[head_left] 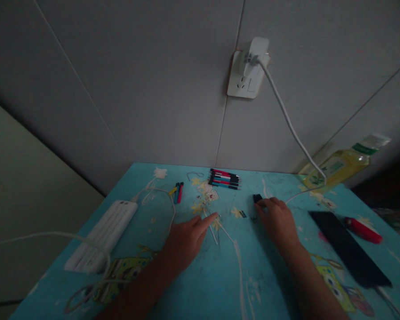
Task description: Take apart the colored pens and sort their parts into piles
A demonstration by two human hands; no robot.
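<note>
My left hand point(188, 238) rests low over the middle of the table, its index finger stretched out to the right. That fingertip is by a tiny part too small to name, beside thin white sticks point(210, 226) that look like pen refills. My right hand point(278, 222) has its fingers bent together at a small black piece point(257, 198) on the table. Two short black pieces point(242, 214) lie between the hands. Beyond them is a row of click pens point(225, 179) with red, white and blue barrels. Two pen barrels point(178, 193), blue and red, lie farther left.
A white power strip point(103, 235) with a looping cable lies on the left of the blue table point(200, 289). On the right are a dark flat slab point(350, 249), a red-handled tool point(363, 230) and a bottle of yellow liquid point(343, 166). A charger cable point(286, 115) hangs from the wall socket point(245, 80).
</note>
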